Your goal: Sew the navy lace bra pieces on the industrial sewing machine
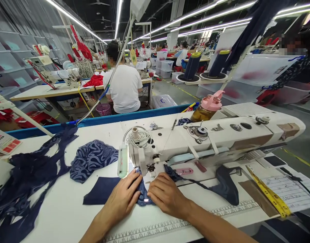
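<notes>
A navy patterned lace piece (pixel 144 195) lies under the needle area of a white sewing machine (pixel 155 148), between my two hands. My left hand (pixel 124 192) rests on its left edge, fingers stretched out and thumb apart. On the other side my right hand (pixel 167 195) has its fingers bent and pressed together at the lace edge; the fingertips are partly hidden. A plain navy fabric panel (pixel 101 190) lies flat beside my left wrist. Behind it sits a bunched piece of patterned lace (pixel 94 157). A dark strip of cloth (pixel 224 189) trails right from the machine.
Dark navy fabric (pixel 30 175) is heaped at the left. A printed ruler scale (pixel 155 231) runs along the front edge. At right lie a yellow tape measure (pixel 271 195) and written sheets (pixel 291 189). A pink-lidded bottle (pixel 207 106) stands behind the machine. A person (pixel 124 87) sits ahead.
</notes>
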`<state>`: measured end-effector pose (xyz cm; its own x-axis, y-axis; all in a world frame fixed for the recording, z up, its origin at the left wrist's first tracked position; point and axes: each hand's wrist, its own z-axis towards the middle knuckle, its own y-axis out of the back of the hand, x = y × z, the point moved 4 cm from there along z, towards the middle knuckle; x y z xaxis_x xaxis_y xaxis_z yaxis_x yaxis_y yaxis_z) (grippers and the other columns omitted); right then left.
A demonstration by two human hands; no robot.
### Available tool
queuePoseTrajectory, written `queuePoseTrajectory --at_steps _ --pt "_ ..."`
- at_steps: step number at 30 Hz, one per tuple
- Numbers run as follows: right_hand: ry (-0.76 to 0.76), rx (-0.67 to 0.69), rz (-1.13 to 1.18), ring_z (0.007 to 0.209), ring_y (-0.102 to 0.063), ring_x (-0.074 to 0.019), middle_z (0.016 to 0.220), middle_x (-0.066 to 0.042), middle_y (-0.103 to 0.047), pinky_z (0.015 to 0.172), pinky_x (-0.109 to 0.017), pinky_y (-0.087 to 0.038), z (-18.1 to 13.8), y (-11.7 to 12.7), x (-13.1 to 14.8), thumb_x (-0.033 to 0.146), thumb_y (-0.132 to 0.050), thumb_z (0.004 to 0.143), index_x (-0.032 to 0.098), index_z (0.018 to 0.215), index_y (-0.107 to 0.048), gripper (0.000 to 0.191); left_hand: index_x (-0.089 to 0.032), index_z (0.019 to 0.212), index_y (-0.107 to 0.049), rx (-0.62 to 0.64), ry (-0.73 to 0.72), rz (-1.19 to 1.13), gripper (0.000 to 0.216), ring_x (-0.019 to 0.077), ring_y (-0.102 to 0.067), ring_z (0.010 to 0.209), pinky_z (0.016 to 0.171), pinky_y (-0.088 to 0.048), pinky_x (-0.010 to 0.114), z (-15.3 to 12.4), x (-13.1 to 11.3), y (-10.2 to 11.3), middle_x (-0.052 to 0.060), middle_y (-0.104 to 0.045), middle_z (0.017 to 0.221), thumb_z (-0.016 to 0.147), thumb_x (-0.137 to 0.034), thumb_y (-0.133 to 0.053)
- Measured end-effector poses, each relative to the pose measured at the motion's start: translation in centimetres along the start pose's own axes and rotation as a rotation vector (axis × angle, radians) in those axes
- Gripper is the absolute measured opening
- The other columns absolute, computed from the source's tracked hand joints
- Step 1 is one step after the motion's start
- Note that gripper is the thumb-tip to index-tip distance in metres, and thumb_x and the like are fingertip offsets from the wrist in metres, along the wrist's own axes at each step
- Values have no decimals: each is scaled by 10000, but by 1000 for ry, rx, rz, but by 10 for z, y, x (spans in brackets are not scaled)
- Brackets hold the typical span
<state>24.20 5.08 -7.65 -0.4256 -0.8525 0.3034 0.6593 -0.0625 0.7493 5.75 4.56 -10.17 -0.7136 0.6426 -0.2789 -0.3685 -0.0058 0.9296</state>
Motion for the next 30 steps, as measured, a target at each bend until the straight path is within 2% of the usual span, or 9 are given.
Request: queuePoseTrajectory --at_steps 5,11,15,18,26,30 --pt "-30 -33 -26 749 -556 -148 794 -10 -638 806 -354 -394 0 7 -1 169 -480 981 178 835 -590 183 -189 1421 -457 -54 -33 44 457 296 -471 1345 1103 -415 533 -3 1 -1 139 -545 1407 968 -252 -468" --pt "-216 -144 -183 832 -601 -185 884 -41 -673 807 -362 -421 -5 34 -26 152 -496 957 185 923 -623 135 -189 1390 -489 -115 -79 103 441 310 -468 1346 1081 -429 544 -5 3 -3 134 -578 1372 957 -269 -514" --pt "-238 -124 -214 868 -618 -204 927 -53 -681 810 -368 -439 -8 40 -34 155 -487 958 193 971 -639 157 -170 1326 -533 -181 -97 89 387 311 -502 1311 1078 -414 568 -5 -2 4 150 -627 1287 948 -253 -532" --pt "-206 -119 -213 874 -620 -208 923 -51 -680 825 -378 -437 -11 35 -34 155 -486 969 194 990 -640 160 -154 1261 -561 -218 -96 59 329 306 -539 1262 1065 -413 583 -4 -8 12 144 -662 1205 944 -237 -534" --pt "-16 -171 -312 856 -644 -207 941 -63 -698 849 -394 -441 -13 26 -24 171 -467 992 183 997 -647 180 -159 1151 -607 -318 -52 8 240 248 -604 1113 1002 -469 488 -3 -10 30 97 -694 1034 927 -221 -546" --pt "171 -194 -397 839 -663 -222 929 -68 -720 814 -400 -454 -10 34 -22 147 -460 984 186 944 -669 216 -171 1116 -623 -383 -4 27 219 226 -626 1031 974 -485 456 -9 -10 46 86 -690 1030 917 -181 -532"
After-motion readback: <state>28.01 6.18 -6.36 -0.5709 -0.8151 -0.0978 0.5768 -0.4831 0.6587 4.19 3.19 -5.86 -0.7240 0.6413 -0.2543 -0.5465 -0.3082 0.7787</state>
